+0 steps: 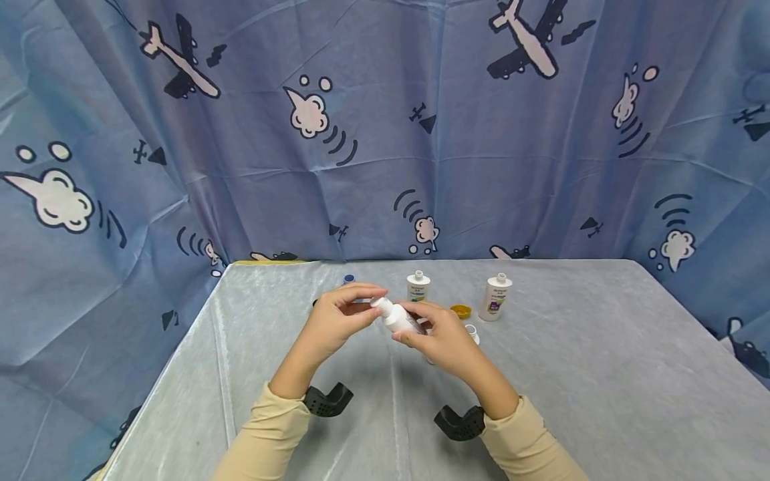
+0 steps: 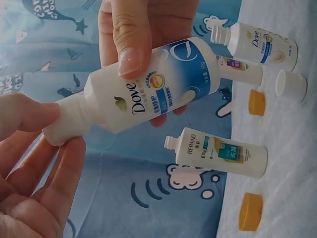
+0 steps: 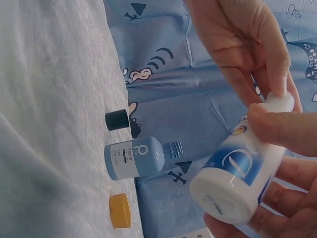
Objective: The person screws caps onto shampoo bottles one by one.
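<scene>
A white Dove bottle (image 2: 148,84) with a blue patch on its label is held tilted above the table. My right hand (image 1: 436,337) grips its body, thumb on one side and fingers on the other. With thumb and fingertips my left hand (image 1: 339,317) pinches the white cap (image 2: 64,121) at the bottle's top. The cap sits over the neck in the left wrist view. From the right wrist the bottle's round base (image 3: 223,196) faces the camera, and the right thumb lies along the label side.
Uncapped bottles stand around: a white Repand bottle (image 2: 218,153), another white bottle (image 1: 496,299), a second Dove bottle (image 2: 262,47) and a blue bottle (image 3: 133,157). Loose caps lie among them: a white cap (image 2: 291,85), yellow caps (image 2: 250,211) and a dark cap (image 3: 117,120). A patterned curtain (image 1: 385,133) hangs behind.
</scene>
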{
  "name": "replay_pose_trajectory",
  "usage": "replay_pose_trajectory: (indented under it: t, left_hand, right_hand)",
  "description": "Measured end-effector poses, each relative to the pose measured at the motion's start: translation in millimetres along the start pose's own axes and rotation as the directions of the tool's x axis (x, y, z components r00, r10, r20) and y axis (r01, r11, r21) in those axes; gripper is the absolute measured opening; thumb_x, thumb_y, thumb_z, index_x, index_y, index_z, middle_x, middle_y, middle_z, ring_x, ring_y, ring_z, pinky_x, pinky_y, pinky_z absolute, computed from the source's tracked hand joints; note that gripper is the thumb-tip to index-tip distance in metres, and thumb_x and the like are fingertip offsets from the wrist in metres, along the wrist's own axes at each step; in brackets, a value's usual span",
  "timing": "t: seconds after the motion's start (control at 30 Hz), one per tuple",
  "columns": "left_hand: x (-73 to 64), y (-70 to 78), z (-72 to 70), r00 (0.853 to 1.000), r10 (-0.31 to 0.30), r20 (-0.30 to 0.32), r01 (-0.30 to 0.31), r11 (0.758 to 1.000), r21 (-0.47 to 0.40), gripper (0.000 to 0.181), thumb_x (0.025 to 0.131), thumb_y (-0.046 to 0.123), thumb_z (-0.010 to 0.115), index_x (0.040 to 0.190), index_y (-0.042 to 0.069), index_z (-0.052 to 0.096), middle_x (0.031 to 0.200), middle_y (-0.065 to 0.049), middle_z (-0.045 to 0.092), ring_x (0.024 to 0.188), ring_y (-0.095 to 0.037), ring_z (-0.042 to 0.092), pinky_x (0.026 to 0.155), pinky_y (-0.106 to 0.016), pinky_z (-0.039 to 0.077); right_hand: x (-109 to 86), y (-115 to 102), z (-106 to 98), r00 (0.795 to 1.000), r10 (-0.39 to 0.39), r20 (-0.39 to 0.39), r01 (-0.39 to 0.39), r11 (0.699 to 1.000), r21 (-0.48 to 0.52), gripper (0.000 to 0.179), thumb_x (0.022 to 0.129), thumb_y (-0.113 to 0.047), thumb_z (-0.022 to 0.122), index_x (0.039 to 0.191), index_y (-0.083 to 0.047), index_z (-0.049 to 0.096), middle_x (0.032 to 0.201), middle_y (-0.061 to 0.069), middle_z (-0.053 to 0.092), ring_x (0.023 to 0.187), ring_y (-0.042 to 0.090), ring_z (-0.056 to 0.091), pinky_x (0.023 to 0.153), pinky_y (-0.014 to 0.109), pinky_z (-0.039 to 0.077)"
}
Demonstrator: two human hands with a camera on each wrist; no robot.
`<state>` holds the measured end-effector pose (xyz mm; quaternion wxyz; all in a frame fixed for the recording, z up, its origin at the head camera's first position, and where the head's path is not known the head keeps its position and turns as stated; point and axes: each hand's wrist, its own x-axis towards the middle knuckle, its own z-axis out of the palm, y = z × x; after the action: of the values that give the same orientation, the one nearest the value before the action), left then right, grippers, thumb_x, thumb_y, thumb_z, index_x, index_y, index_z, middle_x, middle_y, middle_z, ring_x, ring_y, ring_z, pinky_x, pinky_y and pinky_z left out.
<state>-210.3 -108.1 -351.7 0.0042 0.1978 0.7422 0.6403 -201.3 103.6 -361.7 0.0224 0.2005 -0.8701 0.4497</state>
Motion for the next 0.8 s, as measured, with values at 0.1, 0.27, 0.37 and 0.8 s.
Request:
replay_pose_trajectory:
  t: [0.1, 0.27, 0.37, 0.8]
  left_hand:
    - [0.2, -0.6, -0.7, 1.0, 0.005, 0.012, -0.005, 1.0, -0.01, 0.031, 0.09, 0.003, 0.07, 0.121, 0.0, 0.07, 0.129, -0.016, 0.065, 0.108, -0.019, 0.068, 0.084, -0.022, 0.057]
    - [-0.2, 0.1, -2.2, 1.0, -0.005, 0.026, 0.005, 1.0, -0.008, 0.033, 0.09, 0.003, 0.07, 0.123, 0.001, 0.069, 0.133, -0.014, 0.063, 0.115, -0.024, 0.066, 0.087, -0.023, 0.057]
    - [0.4, 0.8, -3.4, 1.0, 0.001, 0.009, -0.001, 1.0, -0.015, 0.04, 0.089, 0.005, 0.072, 0.128, 0.003, 0.066, 0.136, -0.014, 0.062, 0.122, -0.028, 0.063, 0.093, -0.027, 0.056]
    - [3.1, 2.0, -1.6, 0.986, -0.09, -0.139, 0.1, 0.993, 0.062, 0.028, 0.082, 0.016, 0.082, 0.106, 0.005, 0.072, 0.105, -0.011, 0.071, 0.085, -0.014, 0.069, 0.079, -0.029, 0.057]
  right_hand:
    - [-0.1, -0.2, -0.2, 1.0, -0.006, 0.0, 0.006, 1.0, 0.005, 0.046, 0.087, -0.019, 0.078, 0.128, -0.003, 0.066, 0.122, 0.014, 0.069, 0.096, 0.021, 0.065, 0.083, 0.035, 0.057]
    - [0.1, -0.7, -0.4, 1.0, 0.002, 0.004, -0.002, 1.0, 0.015, 0.046, 0.086, -0.018, 0.078, 0.127, -0.003, 0.066, 0.121, 0.014, 0.069, 0.096, 0.021, 0.065, 0.082, 0.034, 0.056]
    - [0.7, 0.4, -0.2, 1.0, 0.007, 0.002, -0.007, 1.0, 0.029, 0.045, 0.086, -0.017, 0.078, 0.127, -0.004, 0.066, 0.12, 0.014, 0.07, 0.096, 0.021, 0.065, 0.082, 0.033, 0.056]
    - [1.9, 2.0, 1.2, 1.0, 0.012, 0.004, -0.012, 1.0, 0.02, 0.045, 0.085, -0.015, 0.079, 0.127, -0.006, 0.067, 0.119, 0.012, 0.07, 0.097, 0.02, 0.065, 0.084, 0.034, 0.056]
